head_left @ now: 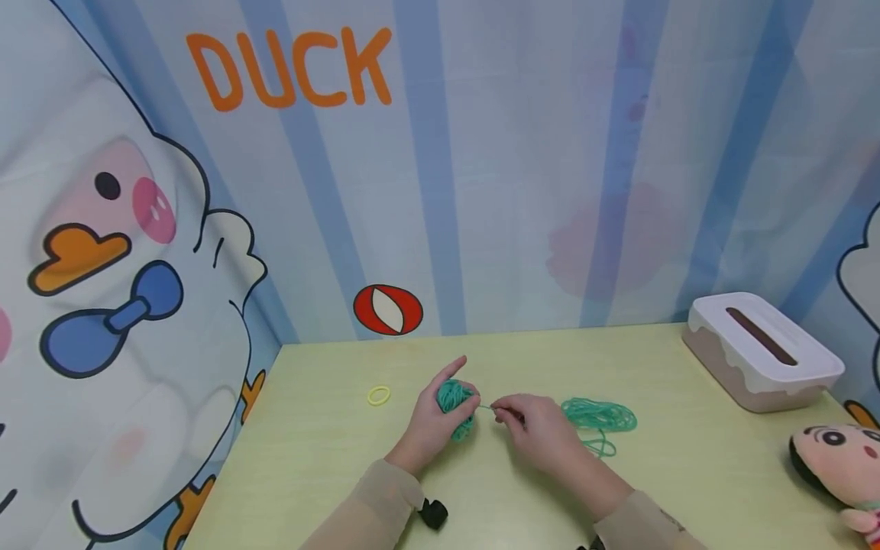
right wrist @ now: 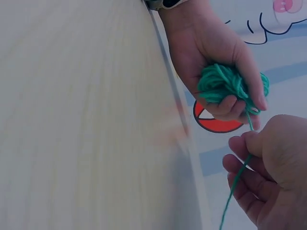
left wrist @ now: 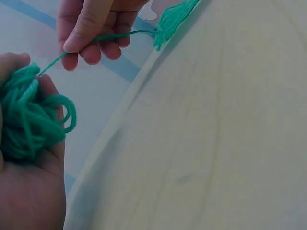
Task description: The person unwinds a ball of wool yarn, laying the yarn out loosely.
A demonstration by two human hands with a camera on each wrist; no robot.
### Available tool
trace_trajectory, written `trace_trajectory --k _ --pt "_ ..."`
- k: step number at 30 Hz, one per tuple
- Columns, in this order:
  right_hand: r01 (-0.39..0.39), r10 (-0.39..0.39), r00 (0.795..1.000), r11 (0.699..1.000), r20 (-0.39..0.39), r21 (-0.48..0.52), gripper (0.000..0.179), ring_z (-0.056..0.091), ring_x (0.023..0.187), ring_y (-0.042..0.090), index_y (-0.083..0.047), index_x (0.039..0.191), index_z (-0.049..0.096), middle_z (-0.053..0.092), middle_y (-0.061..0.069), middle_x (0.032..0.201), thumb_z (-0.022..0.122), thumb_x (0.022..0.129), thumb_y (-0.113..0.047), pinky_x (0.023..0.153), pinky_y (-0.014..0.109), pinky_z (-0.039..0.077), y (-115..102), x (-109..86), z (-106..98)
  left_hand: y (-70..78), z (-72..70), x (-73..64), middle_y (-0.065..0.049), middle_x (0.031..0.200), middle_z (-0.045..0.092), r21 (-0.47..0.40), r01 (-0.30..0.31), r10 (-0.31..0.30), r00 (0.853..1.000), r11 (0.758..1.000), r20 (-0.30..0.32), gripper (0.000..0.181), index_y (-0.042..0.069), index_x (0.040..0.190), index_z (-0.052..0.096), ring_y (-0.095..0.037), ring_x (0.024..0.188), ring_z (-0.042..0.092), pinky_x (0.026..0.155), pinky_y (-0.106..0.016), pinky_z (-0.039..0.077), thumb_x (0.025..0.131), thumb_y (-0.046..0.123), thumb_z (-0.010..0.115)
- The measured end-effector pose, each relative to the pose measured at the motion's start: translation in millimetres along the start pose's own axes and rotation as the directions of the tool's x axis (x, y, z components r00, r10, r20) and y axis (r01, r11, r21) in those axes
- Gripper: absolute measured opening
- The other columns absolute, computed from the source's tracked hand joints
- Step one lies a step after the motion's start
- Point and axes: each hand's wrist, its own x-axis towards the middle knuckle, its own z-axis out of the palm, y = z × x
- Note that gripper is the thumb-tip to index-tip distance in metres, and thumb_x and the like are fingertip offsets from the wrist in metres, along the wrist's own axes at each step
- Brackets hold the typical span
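A bundle of green yarn (head_left: 454, 400) lies in my left hand (head_left: 435, 424), gripped between the thumb and curled fingers. One loose loop sticks out of the bundle (left wrist: 33, 115) in the left wrist view. My right hand (head_left: 539, 431) is just to the right and pinches a single strand (right wrist: 236, 180) between thumb and forefinger. From the bundle the strand runs through the right fingers toward a loose green skein (head_left: 600, 415), which lies on the table behind the right hand. A short length spans the gap between both hands.
A yellow ring (head_left: 378, 395) lies on the table (head_left: 330, 451) left of the hands. At the back right stands a tissue box (head_left: 763, 355) with a white lid, and a doll (head_left: 839, 466) is at the right edge. A printed curtain (head_left: 509, 168) hangs behind the table.
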Motion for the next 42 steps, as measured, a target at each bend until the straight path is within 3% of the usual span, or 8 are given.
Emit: trace_trajectory --k 6,12,16,21,24,30,35,42 --pt "-0.018 0.019 0.996 1.000 -0.092 0.017 0.013 0.076 0.089 0.011 -0.011 0.115 0.082 0.082 -0.004 0.097 0.072 0.107 -0.011 0.075 0.026 0.061 5.1 -4.7 -16.8 1.1 1.9 -0.7 -0.014 0.112 0.075 -0.018 0.038 -0.038 0.999 0.999 -0.008 0.043 0.005 0.142 0.065 -0.015 0.087 0.078 0.088 -0.028 0.066 0.104 0.019 0.079" --pt "0.005 -0.001 0.984 1.000 -0.177 0.023 0.012 0.078 0.086 0.016 -0.008 0.114 0.081 0.083 -0.001 0.096 0.073 0.105 -0.007 0.069 0.024 0.057 8.6 -11.1 -38.0 -1.9 2.1 -0.2 -0.015 0.121 0.078 -0.025 0.034 -0.035 0.999 0.999 -0.036 0.026 0.009 0.114 0.062 -0.014 0.084 0.073 0.077 -0.024 0.062 0.104 0.025 0.079" --pt "-0.016 0.021 0.980 0.999 -0.197 0.027 0.013 0.078 0.087 0.019 -0.007 0.116 0.080 0.083 0.004 0.098 0.071 0.106 -0.007 0.066 0.022 0.055 15.1 -15.4 -48.4 -2.4 0.9 -0.2 -0.012 0.117 0.081 -0.054 0.054 -0.056 0.998 0.997 -0.028 0.030 0.010 0.116 0.056 -0.016 0.086 0.074 0.073 -0.025 0.061 0.105 0.027 0.078" --pt "-0.027 0.029 0.974 1.000 -0.225 0.009 0.014 0.079 0.088 0.023 -0.006 0.117 0.080 0.084 0.005 0.099 0.071 0.106 -0.006 0.068 0.023 0.056 26.0 -18.9 -57.0 -1.0 1.0 -0.1 -0.005 0.104 0.069 0.055 0.056 -0.052 0.996 0.997 -0.079 0.045 0.009 0.136 0.059 -0.016 0.090 0.064 0.081 -0.029 0.056 0.104 0.032 0.080" --pt "-0.035 0.031 0.969 0.999 -0.244 -0.010 0.015 0.079 0.087 0.023 -0.006 0.117 0.080 0.084 0.004 0.098 0.072 0.106 -0.007 0.068 0.024 0.056 32.4 -21.0 -61.7 -0.4 1.7 0.2 -0.004 0.104 0.064 0.051 0.073 -0.068 0.994 0.996 -0.090 0.048 0.010 0.142 0.060 -0.018 0.090 0.062 0.084 -0.031 0.057 0.104 0.031 0.079" --pt "-0.084 0.073 0.959 0.996 -0.274 -0.031 0.015 0.076 0.086 0.022 -0.005 0.118 0.080 0.084 0.004 0.098 0.071 0.106 -0.008 0.069 0.025 0.056 43.4 -27.1 -76.4 -2.2 3.0 2.2 -0.006 0.101 0.068 -0.007 0.084 -0.084 0.993 0.996 -0.082 0.038 0.007 0.133 0.065 -0.016 0.080 0.068 0.074 -0.026 0.061 0.104 0.027 0.079" --pt "-0.139 0.119 0.951 0.989 -0.286 -0.050 0.016 0.076 0.087 0.023 -0.004 0.118 0.080 0.084 0.006 0.100 0.069 0.107 -0.009 0.069 0.024 0.055 55.3 -32.6 -88.1 -6.5 2.4 3.6 -0.004 0.112 0.080 0.024 0.065 -0.062 0.993 0.998 -0.100 0.029 0.009 0.123 0.070 -0.014 0.092 0.068 0.077 -0.023 0.057 0.105 0.030 0.078" --pt "-0.235 0.207 0.936 0.970 -0.283 -0.065 0.019 0.078 0.090 0.025 -0.003 0.120 0.078 0.085 0.011 0.104 0.065 0.110 -0.012 0.072 0.024 0.057 74.1 -40.3 -99.6 -9.5 0.5 4.8 -0.005 0.097 0.074 0.023 0.046 -0.042 0.992 0.999 -0.119 0.042 0.003 0.132 0.065 -0.015 0.084 0.071 0.075 -0.026 0.060 0.104 0.031 0.079"
